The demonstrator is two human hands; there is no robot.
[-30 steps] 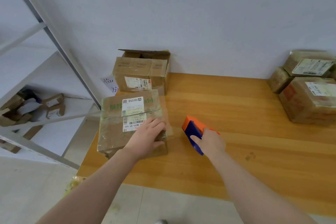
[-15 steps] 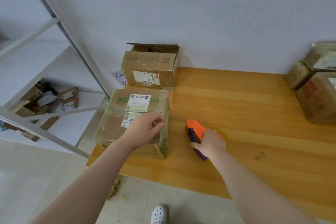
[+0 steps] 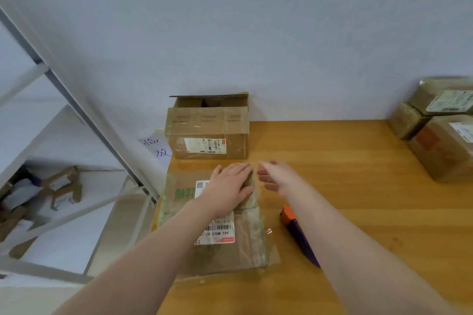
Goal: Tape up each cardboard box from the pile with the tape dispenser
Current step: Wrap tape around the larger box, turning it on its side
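Head view: our left hand [image 3: 230, 186] lies flat-fingered on the box [image 3: 238, 250], which runs twelve-to-six; our empty, loose-fingered right hand [image 3: 279, 178] hovers at its three o'clock, the tape dispenser [image 3: 294, 225] at that hand's six.

- Soft, even light fills the room, and the wall [image 3: 281, 33] looks a pale grey-blue.
- Shadows are faint and soft-edged.
- A small glint sits on the clear tape [image 3: 268, 231].
- My right hand [image 3: 276, 176] is smeared with blur.
- The wide lens makes the shelf post [image 3: 76, 100] lean steeply at the left edge.
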